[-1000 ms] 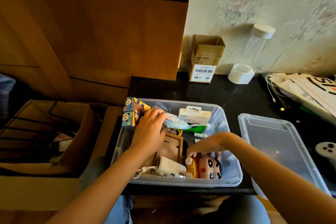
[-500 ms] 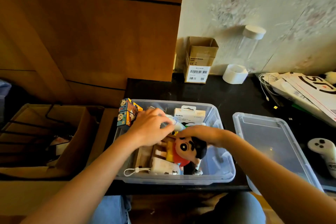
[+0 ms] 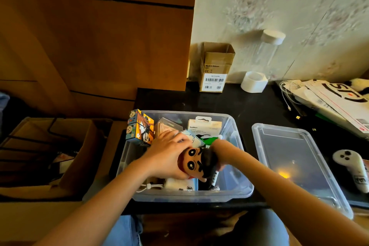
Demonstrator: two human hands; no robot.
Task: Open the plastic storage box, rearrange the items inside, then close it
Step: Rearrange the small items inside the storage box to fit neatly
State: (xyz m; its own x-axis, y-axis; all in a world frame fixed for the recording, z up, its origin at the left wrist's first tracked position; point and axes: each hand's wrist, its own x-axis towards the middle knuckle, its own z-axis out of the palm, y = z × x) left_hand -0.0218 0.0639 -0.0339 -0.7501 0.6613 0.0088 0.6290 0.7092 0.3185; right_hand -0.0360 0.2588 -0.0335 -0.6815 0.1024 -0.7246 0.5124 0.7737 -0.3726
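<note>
The clear plastic storage box (image 3: pixel 235 191) stands open on the black desk, its lid (image 3: pixel 295 158) lying flat to the right. Both hands hold a cartoon-boy plush doll (image 3: pixel 196 163) above the middle of the box. My left hand (image 3: pixel 167 156) cups the doll's left side. My right hand (image 3: pixel 218 153) grips its black hair from the right, fingers mostly hidden behind it. Inside the box are a colourful panda cube (image 3: pixel 139 127) at the back left, a white Belkin package (image 3: pixel 204 128), a pale blue packet (image 3: pixel 189 138) and a white charger with cord (image 3: pixel 175 184).
An open cardboard box (image 3: pixel 216 68), a white tape roll (image 3: pixel 253 82) and a clear jar (image 3: pixel 267 54) stand against the wall. Papers and cables (image 3: pixel 329 100) lie at the right, with a white controller (image 3: pixel 353 168) beside the lid. A large carton (image 3: pixel 60 152) sits left of the desk.
My right hand lifted the doll from the box's front floor up to the middle. My left hand left the pale blue packet and came onto the doll.
</note>
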